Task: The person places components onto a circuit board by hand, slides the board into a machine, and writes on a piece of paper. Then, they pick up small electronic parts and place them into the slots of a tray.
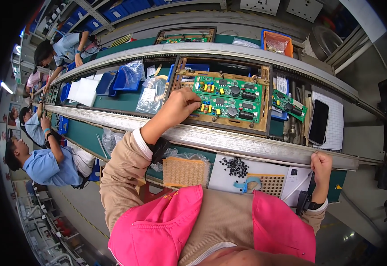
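My left hand (pixel 181 105) is over the left end of a green circuit board (pixel 229 107) in a wooden frame (pixel 266 95). Its fingertips are pinched together, and whatever they hold is hidden. A second green circuit board (pixel 246 85) lies just beyond in the same frame; both carry capacitors, yellow parts and black coils. My right hand (pixel 321 165) is curled closed above the near metal rail's right part; what is inside it, if anything, does not show. Small black components (pixel 234 167) lie piled on a white sheet, left of my right hand.
A phone (pixel 319 122) lies on gridded paper at right, beside a loose circuit board (pixel 289 104). Near me are a tan perforated tray (pixel 184 172) and blue strap (pixel 248 184). Blue bins (pixel 128 78) and bagged parts stand left. Several co-workers (pixel 47 166) are along the line.
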The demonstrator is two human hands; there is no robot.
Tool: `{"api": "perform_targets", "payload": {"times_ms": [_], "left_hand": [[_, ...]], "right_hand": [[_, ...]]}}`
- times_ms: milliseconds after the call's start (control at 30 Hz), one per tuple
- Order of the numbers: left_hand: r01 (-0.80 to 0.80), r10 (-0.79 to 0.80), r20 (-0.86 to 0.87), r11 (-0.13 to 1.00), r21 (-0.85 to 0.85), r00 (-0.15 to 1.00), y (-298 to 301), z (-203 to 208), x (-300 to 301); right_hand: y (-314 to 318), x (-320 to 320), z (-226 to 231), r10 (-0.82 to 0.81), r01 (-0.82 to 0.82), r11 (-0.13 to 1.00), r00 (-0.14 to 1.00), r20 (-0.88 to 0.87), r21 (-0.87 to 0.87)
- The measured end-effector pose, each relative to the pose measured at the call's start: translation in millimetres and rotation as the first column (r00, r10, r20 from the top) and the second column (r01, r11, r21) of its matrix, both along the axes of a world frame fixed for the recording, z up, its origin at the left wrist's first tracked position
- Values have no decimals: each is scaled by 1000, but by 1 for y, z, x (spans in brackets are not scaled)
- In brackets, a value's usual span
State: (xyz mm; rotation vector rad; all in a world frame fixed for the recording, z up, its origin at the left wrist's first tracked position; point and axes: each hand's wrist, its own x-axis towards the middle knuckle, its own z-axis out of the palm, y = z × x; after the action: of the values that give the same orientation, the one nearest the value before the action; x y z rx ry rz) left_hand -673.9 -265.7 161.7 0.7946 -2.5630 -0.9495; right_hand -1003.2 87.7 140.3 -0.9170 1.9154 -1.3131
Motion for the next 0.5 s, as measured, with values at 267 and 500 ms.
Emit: {"api": "perform_targets", "payload": {"times_ms": [267,500], "left_hand": [[-13,13,13,999,38,1000,-1,0,-1],[-4,2,-58,999,-33,998,-4,2,10]], "right_hand": [[0,1,-1,-7,7,1000,1000,-20,-1],[0,0,0,-21,21,1000,1000,7,17]]}}
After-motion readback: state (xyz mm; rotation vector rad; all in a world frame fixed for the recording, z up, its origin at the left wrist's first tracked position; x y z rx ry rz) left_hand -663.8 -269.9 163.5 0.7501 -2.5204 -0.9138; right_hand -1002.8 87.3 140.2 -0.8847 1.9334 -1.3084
